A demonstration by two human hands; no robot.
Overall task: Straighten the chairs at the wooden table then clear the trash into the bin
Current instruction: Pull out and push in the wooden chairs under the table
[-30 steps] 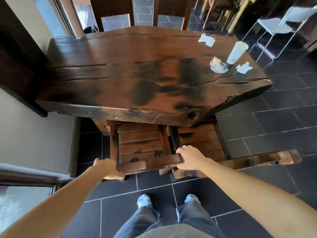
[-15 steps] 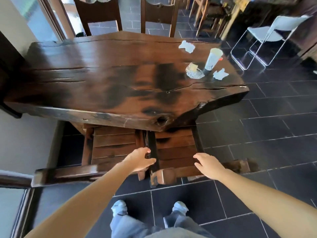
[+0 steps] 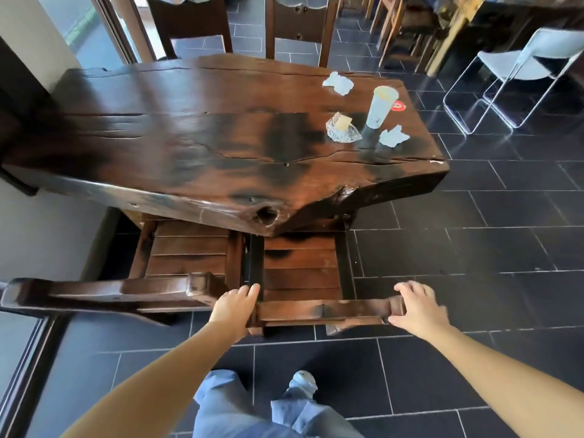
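Note:
Two dark wooden chairs stand tucked under the near edge of the wooden table [image 3: 189, 143]. My left hand [image 3: 235, 306] grips the left end of the right chair's top rail [image 3: 325, 311], and my right hand [image 3: 417, 308] grips its right end. The left chair [image 3: 126, 289] stands beside it, untouched. On the table's far right lie a white paper cup [image 3: 380, 105], a clear crumpled wrapper [image 3: 343, 129], two crumpled tissues [image 3: 338, 83] [image 3: 393, 137] and a small red lid [image 3: 398, 105]. No bin is in view.
Two more wooden chairs [image 3: 300, 23] face the table's far side. White folding chairs [image 3: 518, 67] stand on the dark tiled floor at the right. A wall and glass door close off the left. My feet and jeans are below.
Both hands left the left chair's rail and moved right onto the right chair's rail, now gripping its two ends. The view shifted right with them.

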